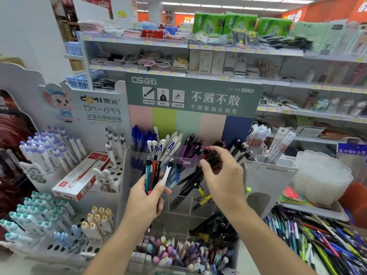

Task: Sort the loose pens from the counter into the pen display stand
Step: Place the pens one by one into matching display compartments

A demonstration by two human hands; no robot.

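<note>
A small bunch of pens (152,176) is kept upright in the left hand (148,197)'s closed grip as stock, while a dark pen (211,155) is pinched by the right hand (224,178) at the display stand (184,213)'s upper compartment, seemingly for matching with its kind.

Head camera looks forward and down, close over the pen display stand (184,175), edges blurred.
</note>
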